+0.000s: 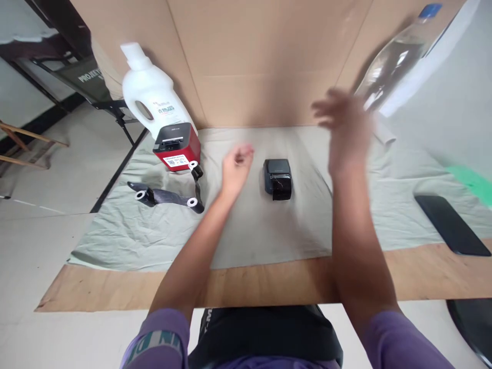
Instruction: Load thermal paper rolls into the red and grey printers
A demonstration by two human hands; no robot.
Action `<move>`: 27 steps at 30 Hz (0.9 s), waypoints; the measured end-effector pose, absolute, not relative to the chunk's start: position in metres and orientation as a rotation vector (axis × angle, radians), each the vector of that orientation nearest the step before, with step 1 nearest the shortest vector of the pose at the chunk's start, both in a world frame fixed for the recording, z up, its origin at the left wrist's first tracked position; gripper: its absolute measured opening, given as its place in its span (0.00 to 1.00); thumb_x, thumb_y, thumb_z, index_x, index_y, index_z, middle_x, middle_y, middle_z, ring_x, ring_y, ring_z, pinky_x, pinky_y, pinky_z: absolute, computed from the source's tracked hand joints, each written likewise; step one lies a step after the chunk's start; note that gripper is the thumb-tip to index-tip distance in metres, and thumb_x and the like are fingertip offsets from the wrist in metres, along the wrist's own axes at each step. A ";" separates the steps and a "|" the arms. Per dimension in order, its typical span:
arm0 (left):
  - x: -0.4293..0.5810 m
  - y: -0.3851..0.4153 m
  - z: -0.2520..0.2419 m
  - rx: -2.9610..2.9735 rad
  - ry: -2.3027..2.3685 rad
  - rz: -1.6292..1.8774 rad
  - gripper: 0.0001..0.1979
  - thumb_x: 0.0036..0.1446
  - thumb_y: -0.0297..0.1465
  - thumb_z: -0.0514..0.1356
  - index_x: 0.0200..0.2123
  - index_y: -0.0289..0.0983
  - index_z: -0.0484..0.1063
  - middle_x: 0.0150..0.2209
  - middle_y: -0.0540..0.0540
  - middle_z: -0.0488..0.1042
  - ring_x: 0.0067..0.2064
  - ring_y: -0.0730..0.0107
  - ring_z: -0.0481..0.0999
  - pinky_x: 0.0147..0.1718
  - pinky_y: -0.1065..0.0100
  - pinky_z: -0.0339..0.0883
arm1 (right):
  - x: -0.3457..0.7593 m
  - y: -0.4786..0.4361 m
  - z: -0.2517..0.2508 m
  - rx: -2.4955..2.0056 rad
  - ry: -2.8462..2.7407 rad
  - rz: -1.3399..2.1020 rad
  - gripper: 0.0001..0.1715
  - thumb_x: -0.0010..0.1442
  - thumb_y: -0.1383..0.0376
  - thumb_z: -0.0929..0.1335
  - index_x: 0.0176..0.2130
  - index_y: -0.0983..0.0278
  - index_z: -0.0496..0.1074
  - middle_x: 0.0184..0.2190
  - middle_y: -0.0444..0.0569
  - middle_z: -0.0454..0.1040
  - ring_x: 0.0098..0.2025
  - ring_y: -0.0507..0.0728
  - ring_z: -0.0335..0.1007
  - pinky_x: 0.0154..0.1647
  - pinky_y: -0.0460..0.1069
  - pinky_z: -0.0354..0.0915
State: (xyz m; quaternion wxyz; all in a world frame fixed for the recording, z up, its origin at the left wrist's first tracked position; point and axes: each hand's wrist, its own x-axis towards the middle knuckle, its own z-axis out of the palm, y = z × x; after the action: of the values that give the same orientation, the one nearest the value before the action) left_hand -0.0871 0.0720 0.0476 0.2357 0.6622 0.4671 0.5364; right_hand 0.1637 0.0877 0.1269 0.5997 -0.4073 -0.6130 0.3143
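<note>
A small black portable printer [278, 179] sits in the middle of the cloth, with a piece of shiny black film hanging over its front. My left hand [236, 165] hovers just left of it, fingers loosely curled in and nothing visible between them. Raised to the right of the printer, my right hand [348, 128] is smeared by motion, its fingers apart and holding nothing. Neither hand touches the printer. Left of my left arm lie several rolls of black film [169, 197], partly unwound and joined by loose strips.
A red and black box-shaped device [177, 147] stands before a white jug [157, 95]. At the back right a clear bottle [395, 59] leans by the cardboard wall [261, 46]. A dark phone [451, 224] lies at right on the cloth [249, 241] and wooden table edge [265, 282].
</note>
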 end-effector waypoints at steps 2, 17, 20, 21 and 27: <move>-0.082 0.068 0.032 1.904 1.299 1.341 0.12 0.63 0.24 0.57 0.46 0.34 0.78 0.43 0.43 0.79 0.44 0.65 0.78 0.49 0.62 0.72 | 0.148 0.097 0.096 -0.958 -1.270 0.749 0.31 0.66 0.45 0.59 0.53 0.64 0.71 0.48 0.53 0.77 0.52 0.58 0.73 0.56 0.56 0.67; -0.076 0.059 0.014 2.167 1.563 0.796 0.24 0.61 0.25 0.53 0.59 0.44 0.73 0.54 0.47 0.76 0.56 0.59 0.71 0.58 0.59 0.63 | 0.119 0.106 -0.001 -1.172 -1.070 0.959 0.33 0.61 0.44 0.64 0.61 0.53 0.60 0.57 0.51 0.68 0.57 0.61 0.72 0.58 0.57 0.68; -0.074 0.060 0.014 2.161 1.530 0.806 0.26 0.61 0.25 0.52 0.62 0.43 0.70 0.54 0.46 0.75 0.57 0.60 0.71 0.57 0.61 0.63 | 0.118 0.105 -0.001 -1.165 -1.103 0.946 0.34 0.62 0.43 0.63 0.61 0.54 0.60 0.58 0.52 0.68 0.57 0.61 0.72 0.59 0.57 0.67; -0.074 0.060 0.013 2.165 1.516 0.792 0.26 0.61 0.24 0.52 0.61 0.43 0.70 0.54 0.46 0.75 0.56 0.60 0.71 0.57 0.61 0.64 | 0.117 0.105 -0.001 -1.157 -1.106 0.946 0.35 0.62 0.43 0.63 0.61 0.54 0.60 0.57 0.52 0.68 0.57 0.61 0.72 0.59 0.58 0.67; -0.072 0.055 0.013 2.226 1.590 0.662 0.30 0.59 0.21 0.50 0.63 0.43 0.68 0.53 0.45 0.74 0.56 0.57 0.70 0.55 0.57 0.61 | 0.116 0.103 0.001 -1.176 -1.105 0.946 0.36 0.62 0.42 0.63 0.62 0.55 0.59 0.57 0.52 0.69 0.60 0.61 0.69 0.61 0.57 0.66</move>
State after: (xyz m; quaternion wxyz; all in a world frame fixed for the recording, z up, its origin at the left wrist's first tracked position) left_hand -0.0725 0.0551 0.0129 0.1628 0.7804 0.5572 0.2322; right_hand 0.1161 0.1025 0.0009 0.5935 -0.5061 -0.4753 0.4070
